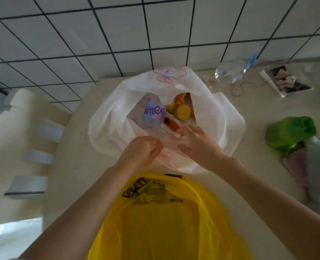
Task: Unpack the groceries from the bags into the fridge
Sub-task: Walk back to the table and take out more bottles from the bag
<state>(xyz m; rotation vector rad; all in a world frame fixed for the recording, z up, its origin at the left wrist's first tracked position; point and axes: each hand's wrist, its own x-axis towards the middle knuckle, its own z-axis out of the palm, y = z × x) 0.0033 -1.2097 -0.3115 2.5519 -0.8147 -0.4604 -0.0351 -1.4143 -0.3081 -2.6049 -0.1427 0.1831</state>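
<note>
A white plastic bag (221, 117) stands open on the beige counter (76, 151). Inside it lie a water bottle with a blue and pink label (152, 114), yellow fruit (182, 111) and an orange-red packet (171, 123). My left hand (142, 152) grips the bag's near rim with curled fingers. My right hand (198, 141) reaches over the same rim, its fingers spread and relaxed, the fingertips at the orange-red packet. A yellow plastic bag with black print (164, 218) sits nearest me, between my forearms.
A green bag (290, 134) lies at the right with purple wrapping below it. An empty clear bottle (230, 72), a string and a plastic-sleeved picture (288, 81) lie at the back right. Behind is a tiled wall (118, 30). The counter drops off at the left.
</note>
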